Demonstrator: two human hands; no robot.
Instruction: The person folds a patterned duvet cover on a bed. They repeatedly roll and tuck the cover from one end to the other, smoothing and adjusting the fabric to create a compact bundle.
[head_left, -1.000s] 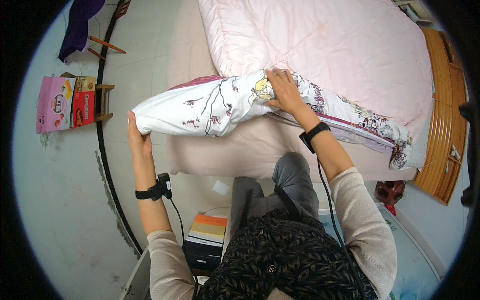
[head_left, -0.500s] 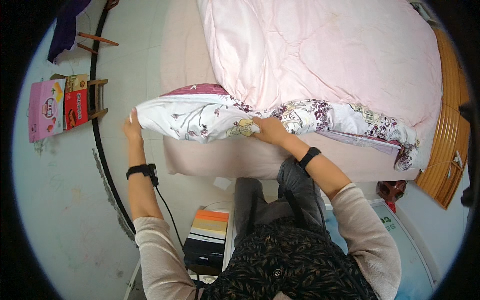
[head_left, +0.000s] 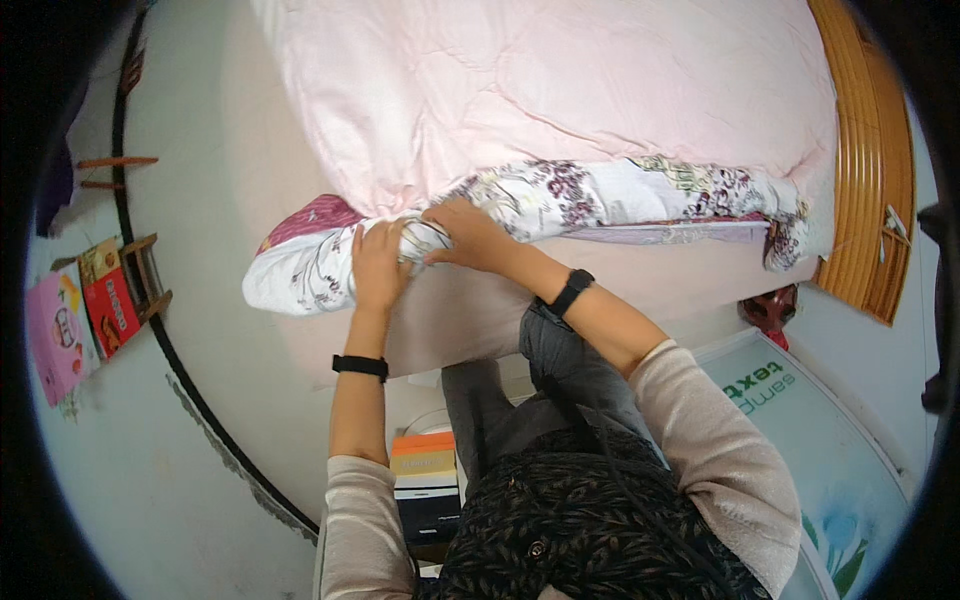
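A pink quilt (head_left: 560, 80) covers much of the bed, its near edge showing as a rolled strip of white floral cloth (head_left: 620, 195) with a maroon part (head_left: 310, 220) at the left. My left hand (head_left: 380, 262) is closed over this strip near its left end, fingers bent onto the cloth. Close to its right, my right hand (head_left: 472, 238) grips the same strip between thumb and fingers. Some fingertips are lost in the folds. The strip's left end sticks out past my left hand.
The bed's pale pink side (head_left: 440, 315) lies just in front of my legs. A wooden headboard (head_left: 860, 150) stands at the right. Behind me are stacked boxes (head_left: 428, 490) and a glass-topped table (head_left: 790, 400). Cartons (head_left: 75, 325) on a wooden stool are at the far left.
My left hand has left the strip's far left end and come in beside my right hand. The held-out end has dropped and bunched. The view has shifted and turned slightly.
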